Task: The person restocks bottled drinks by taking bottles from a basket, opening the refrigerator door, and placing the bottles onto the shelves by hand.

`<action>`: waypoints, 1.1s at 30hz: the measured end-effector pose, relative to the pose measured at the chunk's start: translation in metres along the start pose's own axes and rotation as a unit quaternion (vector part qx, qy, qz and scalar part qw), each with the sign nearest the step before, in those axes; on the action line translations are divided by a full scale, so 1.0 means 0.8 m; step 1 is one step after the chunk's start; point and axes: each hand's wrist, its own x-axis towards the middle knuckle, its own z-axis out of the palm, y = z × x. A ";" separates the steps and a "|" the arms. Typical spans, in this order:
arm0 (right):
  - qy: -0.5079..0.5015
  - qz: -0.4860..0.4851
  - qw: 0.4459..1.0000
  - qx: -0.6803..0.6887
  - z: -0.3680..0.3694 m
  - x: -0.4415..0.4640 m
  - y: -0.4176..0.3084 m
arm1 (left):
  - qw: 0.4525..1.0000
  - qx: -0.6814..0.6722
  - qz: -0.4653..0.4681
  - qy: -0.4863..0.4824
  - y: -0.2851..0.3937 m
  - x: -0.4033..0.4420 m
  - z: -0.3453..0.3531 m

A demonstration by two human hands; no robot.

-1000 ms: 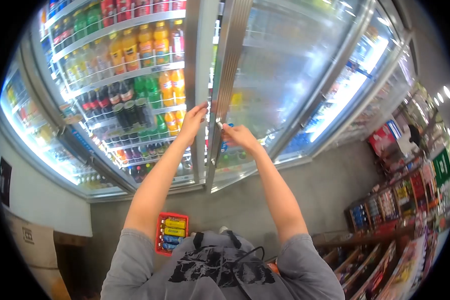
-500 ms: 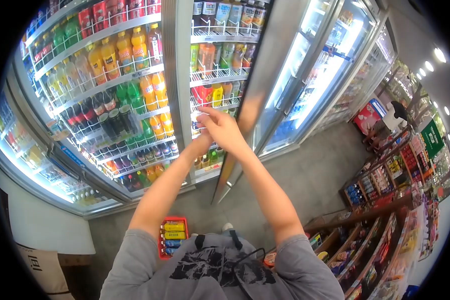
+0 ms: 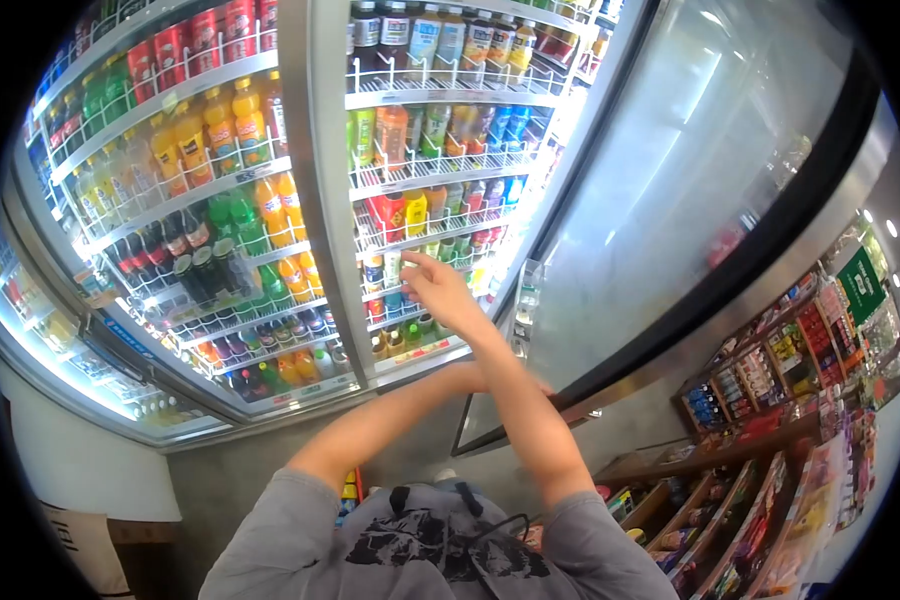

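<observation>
The glass fridge door (image 3: 700, 200) stands swung wide to the right, with shelves of bottles exposed behind it. My right hand (image 3: 438, 290) is raised before the lower shelves, its fingers partly spread and nothing visible in them. Near it are a yellow bottle (image 3: 415, 212) and a red package (image 3: 388, 215) on a shelf. My left arm crosses beneath my right forearm. Of my left hand (image 3: 544, 388), only a little shows beside the lower part of the door's edge; its fingers are mostly hidden.
Another fridge section with orange bottles (image 3: 249, 120) is at the left. A basket (image 3: 350, 490) on the floor is mostly covered by my left arm. Snack shelves (image 3: 710, 510) stand at the lower right. Grey floor (image 3: 210, 490) shows below the fridges.
The door has swung from nearly closed to wide open on the right. My left hand has crossed under my right arm to the door's edge, while my right hand has come before the exposed shelves.
</observation>
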 end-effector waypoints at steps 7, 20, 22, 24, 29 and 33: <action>-0.015 0.093 0.995 0.029 -0.090 0.015 0.031 | 1.000 0.007 -0.018 -0.005 -0.023 0.087 -0.014; -0.071 0.155 0.976 0.133 -0.092 0.102 0.103 | 0.997 0.033 -0.074 0.016 -0.100 0.122 -0.053; -0.055 0.166 0.977 0.124 -0.097 0.123 0.108 | 0.994 0.056 -0.082 0.034 -0.099 0.106 -0.092; -0.024 0.201 0.971 0.130 -0.105 0.142 0.116 | 0.983 0.104 -0.104 0.105 -0.097 0.073 -0.149; -0.006 0.219 0.968 0.122 -0.110 0.201 0.161 | 0.752 0.317 -0.168 0.553 -0.143 -0.026 -0.334; 0.026 0.227 0.966 0.123 -0.118 0.228 0.200 | 0.645 0.315 -0.075 0.692 -0.103 -0.057 -0.423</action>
